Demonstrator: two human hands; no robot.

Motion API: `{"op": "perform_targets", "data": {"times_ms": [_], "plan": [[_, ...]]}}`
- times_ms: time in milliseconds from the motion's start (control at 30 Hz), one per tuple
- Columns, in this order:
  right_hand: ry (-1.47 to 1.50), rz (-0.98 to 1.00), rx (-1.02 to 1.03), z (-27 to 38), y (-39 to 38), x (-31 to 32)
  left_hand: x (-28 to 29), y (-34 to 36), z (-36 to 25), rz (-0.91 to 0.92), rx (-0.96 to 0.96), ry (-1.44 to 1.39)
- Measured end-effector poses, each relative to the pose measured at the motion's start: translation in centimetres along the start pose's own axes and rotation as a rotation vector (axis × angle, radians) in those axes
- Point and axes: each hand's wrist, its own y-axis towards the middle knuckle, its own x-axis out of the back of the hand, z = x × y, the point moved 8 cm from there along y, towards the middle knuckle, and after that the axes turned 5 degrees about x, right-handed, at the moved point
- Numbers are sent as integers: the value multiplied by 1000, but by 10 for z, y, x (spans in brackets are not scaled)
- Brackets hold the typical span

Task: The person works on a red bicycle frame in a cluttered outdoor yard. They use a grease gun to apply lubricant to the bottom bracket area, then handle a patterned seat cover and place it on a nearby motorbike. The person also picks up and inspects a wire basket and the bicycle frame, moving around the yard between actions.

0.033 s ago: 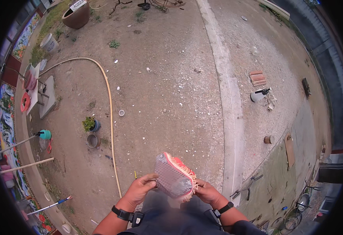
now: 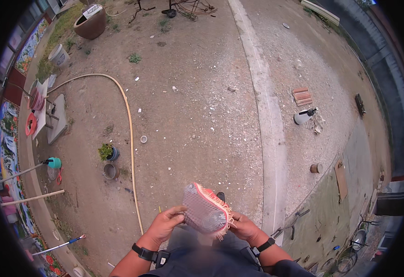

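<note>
Both hands hold a sole-shaped piece (image 2: 205,210) in front of my body. It looks like a slipper sole: greyish and see-through with a studded face, pale patterned ends, a red border and cream fringe along its right edge. My left hand (image 2: 167,222) pinches its left edge between thumb and fingers. At the lower right edge, beside the fringe, my right hand (image 2: 246,227) is closed on it, with some fingertips hidden behind. A dark shoe tip (image 2: 221,196) shows just beyond the piece.
A yellowish hose (image 2: 131,134) curves over the dirt at left, near a potted plant (image 2: 111,152) and a metal pot (image 2: 111,171). A concrete strip (image 2: 271,138) runs along the right. Beyond it stand a spray bottle (image 2: 303,116), red tiles (image 2: 302,96) and a rusty can (image 2: 316,168).
The view has shifted slightly. A dark shoe tip now shows beyond the sole-shaped piece. Both hands keep their hold, and the piece has tilted a little.
</note>
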Motion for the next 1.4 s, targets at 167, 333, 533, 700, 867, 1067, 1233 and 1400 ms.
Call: {"op": "perform_targets", "data": {"times_ms": [167, 333, 533, 700, 867, 1067, 1233, 1400], "plan": [[112, 256, 158, 156, 38, -48, -47, 32, -97, 0, -119, 53], [-9, 370, 157, 306, 96, -92, -87, 75, -210, -24, -185, 44], [-62, 495, 250, 443, 166, -135, -97, 112, -316, -96, -184, 198], [-33, 424, 348, 533, 237, -128, -51, 168, -396, -174, -181, 128], [53, 269, 523, 627, 302, -107, -2, 242, -499, -222, -119, 172], [152, 75, 737, 730, 331, -78, -12, 323, -640, -164, -93, 343], [193, 12, 807, 808, 374, -33, -47, 412, -725, -128, -61, 399], [233, 35, 781, 910, 448, 21, -94, 512, -799, -158, -48, 396]]}}
